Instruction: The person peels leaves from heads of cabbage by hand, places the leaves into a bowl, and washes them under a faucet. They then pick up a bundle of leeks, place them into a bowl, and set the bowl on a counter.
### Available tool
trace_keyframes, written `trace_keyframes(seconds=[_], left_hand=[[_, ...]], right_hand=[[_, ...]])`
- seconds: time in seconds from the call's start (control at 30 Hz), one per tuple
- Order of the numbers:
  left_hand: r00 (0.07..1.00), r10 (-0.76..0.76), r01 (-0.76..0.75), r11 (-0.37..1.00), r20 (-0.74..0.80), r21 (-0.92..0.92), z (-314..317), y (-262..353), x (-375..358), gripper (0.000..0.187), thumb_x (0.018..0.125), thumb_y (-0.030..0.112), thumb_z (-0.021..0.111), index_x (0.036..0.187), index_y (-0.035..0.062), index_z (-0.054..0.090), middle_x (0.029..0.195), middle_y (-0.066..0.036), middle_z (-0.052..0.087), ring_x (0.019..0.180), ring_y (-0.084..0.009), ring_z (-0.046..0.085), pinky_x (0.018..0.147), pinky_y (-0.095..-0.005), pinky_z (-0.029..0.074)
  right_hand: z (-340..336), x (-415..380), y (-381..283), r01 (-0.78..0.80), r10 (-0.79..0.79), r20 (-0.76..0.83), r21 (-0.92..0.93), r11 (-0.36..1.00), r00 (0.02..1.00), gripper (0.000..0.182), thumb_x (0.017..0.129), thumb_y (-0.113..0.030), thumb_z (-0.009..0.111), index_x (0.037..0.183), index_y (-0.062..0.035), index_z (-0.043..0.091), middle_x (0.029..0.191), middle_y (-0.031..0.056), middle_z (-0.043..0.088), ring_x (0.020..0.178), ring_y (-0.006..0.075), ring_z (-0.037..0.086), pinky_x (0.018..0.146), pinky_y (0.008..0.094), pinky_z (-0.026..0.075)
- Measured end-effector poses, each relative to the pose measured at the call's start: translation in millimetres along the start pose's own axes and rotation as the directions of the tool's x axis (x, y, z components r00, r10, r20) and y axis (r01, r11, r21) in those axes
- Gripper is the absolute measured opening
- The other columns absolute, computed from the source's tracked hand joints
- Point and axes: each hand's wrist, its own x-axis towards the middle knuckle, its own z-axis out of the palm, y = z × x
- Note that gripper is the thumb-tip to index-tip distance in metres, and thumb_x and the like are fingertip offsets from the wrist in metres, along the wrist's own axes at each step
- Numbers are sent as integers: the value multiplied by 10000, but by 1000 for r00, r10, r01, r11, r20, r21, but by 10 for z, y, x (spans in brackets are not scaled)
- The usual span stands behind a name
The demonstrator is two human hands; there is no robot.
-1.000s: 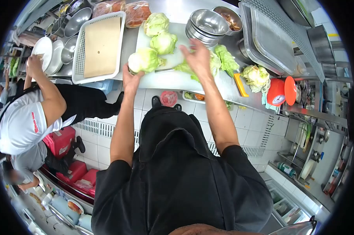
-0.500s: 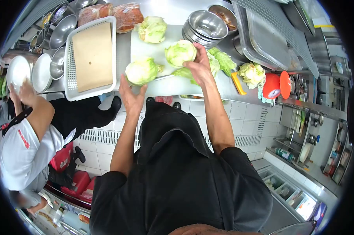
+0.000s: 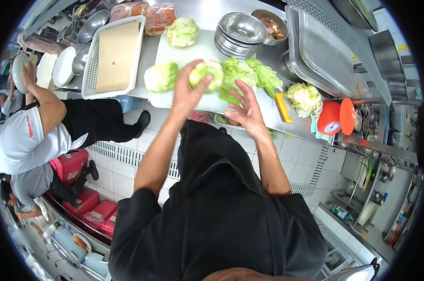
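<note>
My left hand (image 3: 189, 90) is curved around a pale green lettuce head (image 3: 213, 74), its thumb across the near side and fingers over the left. To the right, my right hand (image 3: 248, 112) is open with fingers spread, palm up, just below loose lettuce leaves (image 3: 240, 72). A second lettuce head (image 3: 159, 77) rests left of my left hand on the white cutting board (image 3: 205, 43). Another whole lettuce head (image 3: 183, 33) sits at the back of the board. Right of the leaves lies a knife's yellow handle (image 3: 283, 107); its blade is hidden.
A white basket (image 3: 139, 61) with brown paper stands left. Stacked metal bowls (image 3: 240, 35) are behind the board. At right are a ragged lettuce head (image 3: 303, 97), a red scale (image 3: 327, 117) and metal trays (image 3: 322, 51). A co-worker (image 3: 27, 140) handles a plate at left.
My right hand has come off the lettuce head and drawn back toward me. My left hand has moved up and right from beside the left lettuce onto that head, which sits slightly lower and left.
</note>
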Motion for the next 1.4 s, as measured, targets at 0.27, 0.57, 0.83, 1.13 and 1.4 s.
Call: trace_keyframes(seconds=[0.27, 0.57, 0.83, 1.13, 1.4], left_hand=[[953, -87, -171, 633, 289, 755, -23, -277, 739, 697, 760, 551, 750, 1303, 133, 621, 1420, -246, 485, 1263, -422, 496, 1072, -452, 412], [996, -47, -27, 608, 70, 793, -43, -1240, 2011, 890, 745, 524, 752, 1479, 164, 402, 1370, -203, 538, 1357, -378, 420, 1071, -475, 398], [933, -283, 230, 944, -222, -238, -274, -754, 1805, 674, 792, 60, 739, 1395, 47, 439, 1218, -170, 614, 1037, -297, 645, 824, -425, 557], [899, -415, 330, 851, -140, -408, 3, 695, 442, 690, 850, 373, 748, 1312, -53, 463, 1108, -173, 619, 828, -252, 666, 631, -357, 592], [985, 172, -158, 949, -30, 273, 517, 736, -315, 926, 702, 350, 877, 1481, 150, 418, 1409, -168, 392, 1262, -289, 475, 982, -447, 500]], right_hand=[[-818, -827, 164, -176, 172, -126, -16, 984, 977, 524, 849, 19, 704, 1333, -35, 510, 1308, 117, 598, 1103, 199, 617, 904, 332, 525], [-1467, -1740, 394, -289, 251, -444, -21, 957, 860, 328, 884, 32, 640, 1208, -2, 599, 1124, 101, 687, 921, 137, 657, 745, 266, 510], [-1590, -1700, 443, -284, 254, -403, -15, 959, 879, 329, 876, 17, 669, 1198, -4, 603, 1088, 91, 696, 898, 130, 649, 735, 266, 509], [-389, 36, -451, 344, -374, 12, -418, 841, 927, 1026, 669, -95, 888, 1505, -86, 293, 1470, 105, 429, 1246, 262, 518, 1003, 391, 477], [-380, 222, -271, 29, -107, 128, 505, 863, 986, 751, 906, -396, 668, 1470, -66, 298, 1395, 159, 491, 1242, 305, 550, 949, 491, 537]])
